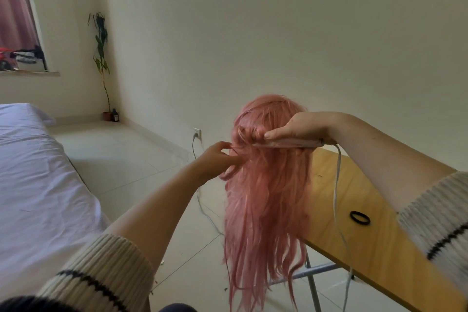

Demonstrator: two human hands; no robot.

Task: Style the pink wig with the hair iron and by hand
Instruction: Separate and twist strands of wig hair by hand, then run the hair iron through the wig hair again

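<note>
A long pink wig (266, 195) stands upright at the left end of a yellow table (359, 208), its strands hanging down past the table edge. My right hand (301, 126) grips a pale pink hair iron (288, 145), held level against the wig's upper part with a lock wound around its tip. The iron's white cord (336, 197) trails down over the table. My left hand (220, 157) pinches a thin strand at the wig's left side, fingers partly in the hair.
A black hair tie (359, 217) lies on the table. A bed with a white sheet (33, 185) fills the left. A wall socket (196, 133) with a plugged cord, a tall potted plant (101, 58) in the corner and tiled floor lie beyond.
</note>
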